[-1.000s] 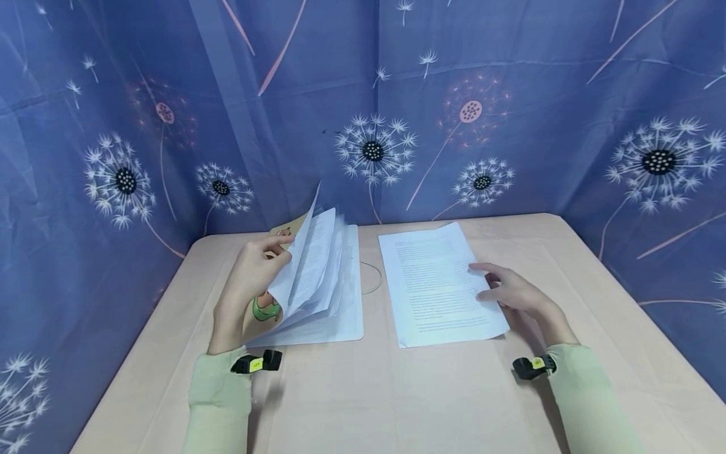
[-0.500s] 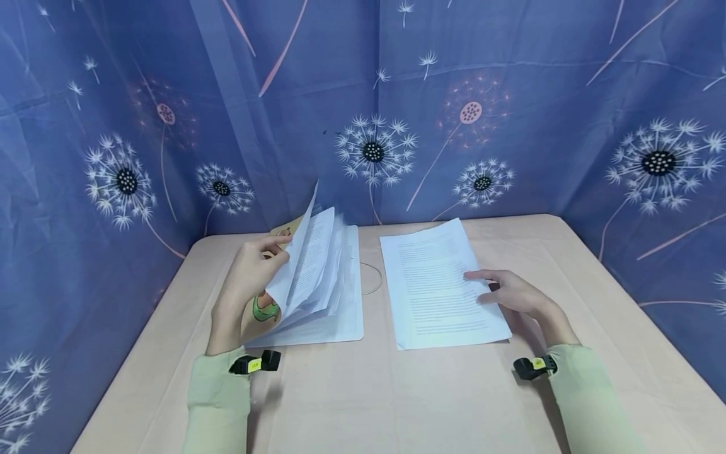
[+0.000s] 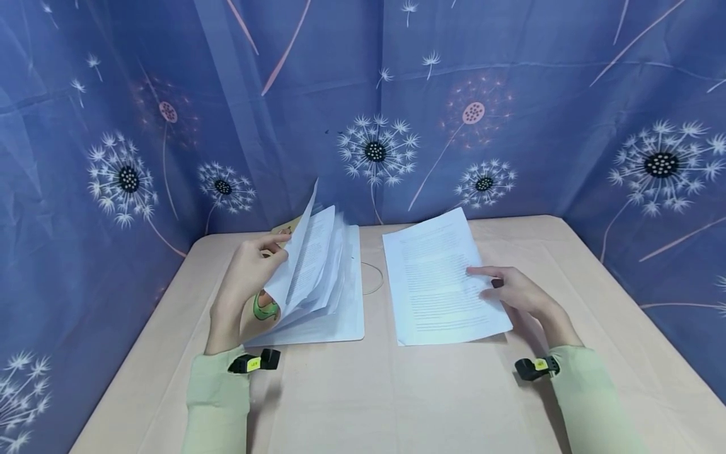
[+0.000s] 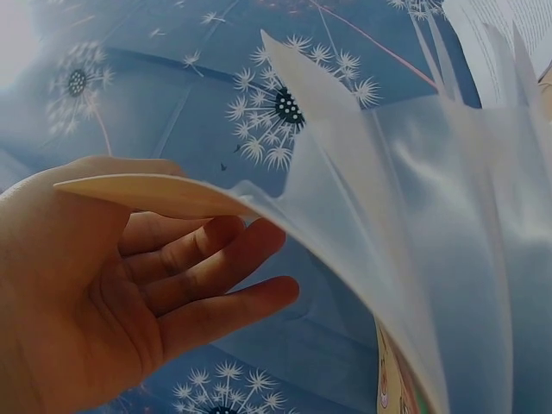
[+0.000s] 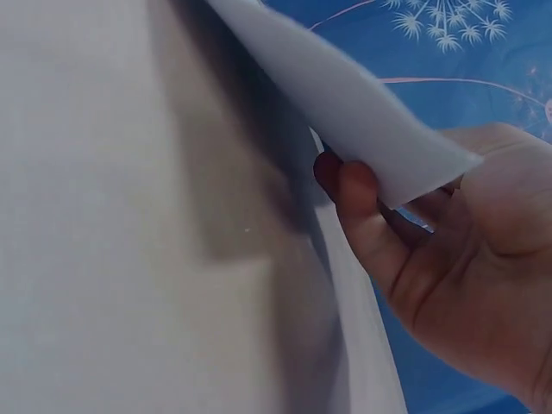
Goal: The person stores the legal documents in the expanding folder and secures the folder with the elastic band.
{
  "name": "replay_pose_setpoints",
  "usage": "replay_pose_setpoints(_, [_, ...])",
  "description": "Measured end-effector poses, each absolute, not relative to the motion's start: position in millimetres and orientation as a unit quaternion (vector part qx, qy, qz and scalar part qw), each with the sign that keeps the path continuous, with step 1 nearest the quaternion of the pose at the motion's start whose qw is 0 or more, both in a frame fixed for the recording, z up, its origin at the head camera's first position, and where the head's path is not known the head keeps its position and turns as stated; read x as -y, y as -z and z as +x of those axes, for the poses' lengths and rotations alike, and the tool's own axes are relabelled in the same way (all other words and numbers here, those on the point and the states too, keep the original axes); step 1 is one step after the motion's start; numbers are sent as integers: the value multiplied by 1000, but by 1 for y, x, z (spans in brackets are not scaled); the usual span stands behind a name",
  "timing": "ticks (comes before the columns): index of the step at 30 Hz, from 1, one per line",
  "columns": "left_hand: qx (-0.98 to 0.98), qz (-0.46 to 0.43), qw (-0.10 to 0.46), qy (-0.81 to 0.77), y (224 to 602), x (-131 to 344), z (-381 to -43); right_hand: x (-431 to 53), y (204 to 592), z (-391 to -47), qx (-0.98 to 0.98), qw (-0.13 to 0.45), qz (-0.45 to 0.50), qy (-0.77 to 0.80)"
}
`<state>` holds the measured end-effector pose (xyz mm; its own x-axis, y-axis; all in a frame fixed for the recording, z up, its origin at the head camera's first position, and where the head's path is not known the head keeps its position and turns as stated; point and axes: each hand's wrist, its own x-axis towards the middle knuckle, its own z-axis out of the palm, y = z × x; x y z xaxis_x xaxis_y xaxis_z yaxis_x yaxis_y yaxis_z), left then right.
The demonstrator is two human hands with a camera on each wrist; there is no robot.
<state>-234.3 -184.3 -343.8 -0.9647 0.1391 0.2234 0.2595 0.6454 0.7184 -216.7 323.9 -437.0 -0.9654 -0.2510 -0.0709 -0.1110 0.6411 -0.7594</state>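
On the left of the head view lies a display book, its tan cartoon cover and several printed pages fanned upward. My left hand pinches the raised cover and front sleeve at their outer edge. The left wrist view shows clear plastic sleeves standing apart, with the fingers under the bent cover. To the right, my right hand pinches a printed sheet of paper by its right edge, thumb near and fingers on the printed face. The sheet tilts, its far edge raised, casting a shadow below. In the right wrist view its corner curls over the fingertips.
A pale pink cloth covers the table. A thin curved line shows between the book and the sheet. Blue dandelion-print curtains enclose the back and both sides. Each wrist wears a small black camera.
The right hand has tilted the printed sheet up, so its far edge stands higher and overlaps the curtain. The left hand and the display book have barely moved.
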Motion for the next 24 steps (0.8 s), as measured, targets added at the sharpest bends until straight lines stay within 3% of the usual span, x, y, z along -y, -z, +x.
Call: replay_pose_setpoints(24, [903, -116, 90, 404, 343, 187, -234, -321, 424, -215, -885, 42, -116, 449])
